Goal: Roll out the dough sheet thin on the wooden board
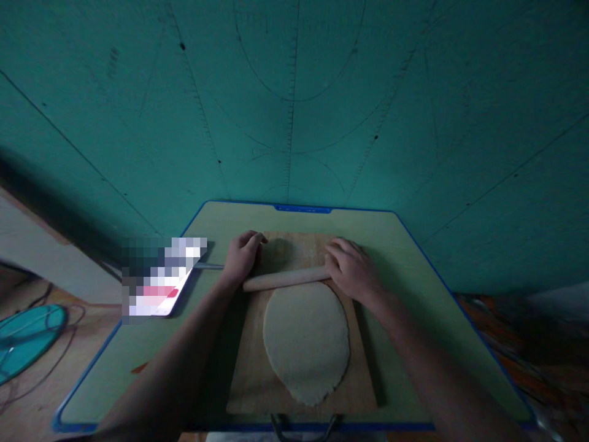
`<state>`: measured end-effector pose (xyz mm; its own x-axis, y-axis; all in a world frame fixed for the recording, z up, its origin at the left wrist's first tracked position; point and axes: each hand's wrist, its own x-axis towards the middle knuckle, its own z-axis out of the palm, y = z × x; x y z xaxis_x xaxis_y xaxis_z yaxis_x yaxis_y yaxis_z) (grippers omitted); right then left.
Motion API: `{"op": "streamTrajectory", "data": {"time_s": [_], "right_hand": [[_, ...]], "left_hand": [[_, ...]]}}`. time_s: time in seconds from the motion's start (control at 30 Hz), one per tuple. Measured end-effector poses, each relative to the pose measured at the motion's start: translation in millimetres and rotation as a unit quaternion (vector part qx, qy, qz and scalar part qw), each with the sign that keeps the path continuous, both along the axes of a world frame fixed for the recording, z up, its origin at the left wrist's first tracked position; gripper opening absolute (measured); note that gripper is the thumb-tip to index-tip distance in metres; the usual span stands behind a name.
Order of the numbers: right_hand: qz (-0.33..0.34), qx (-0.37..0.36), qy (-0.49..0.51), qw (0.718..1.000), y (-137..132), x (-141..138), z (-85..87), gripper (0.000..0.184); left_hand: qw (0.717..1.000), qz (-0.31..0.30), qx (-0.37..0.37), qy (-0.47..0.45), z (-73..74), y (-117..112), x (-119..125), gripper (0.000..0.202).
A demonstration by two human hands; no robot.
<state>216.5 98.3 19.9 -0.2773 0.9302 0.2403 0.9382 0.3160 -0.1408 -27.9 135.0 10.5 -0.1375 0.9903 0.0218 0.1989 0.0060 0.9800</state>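
Note:
A flat oval sheet of pale dough [306, 341] lies on a wooden board [251, 380]. A thin wooden rolling pin [285, 278] rests across the dough's far edge. My left hand [242, 256] presses on the pin's left end with its fingers curled over. My right hand [352, 267] covers the pin's right end, fingers bent down over it. Both forearms reach in from the bottom of the view.
The board sits on a light green table [405, 264] with a blue rim. A phone [159, 282], its screen blurred, lies at the table's left edge. A teal wall [294, 92] rises right behind. A teal round object [27, 334] and cables lie on the floor, left.

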Motion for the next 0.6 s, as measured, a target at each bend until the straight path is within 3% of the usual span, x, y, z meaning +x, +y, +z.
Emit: {"op": "streamTrajectory", "data": {"time_s": [0.33,0.6], "right_hand": [[0.018,0.005,0.098,0.995,8,9,-11.1,0.03],[0.005,0.039,0.106,0.994,12,16,-16.2,0.028]], "left_hand": [[1.0,0.005,-0.002,0.016,2.1,-1,1,0.023],[1.0,-0.002,-0.005,0.006,-0.2,0,1,0.024]]}}
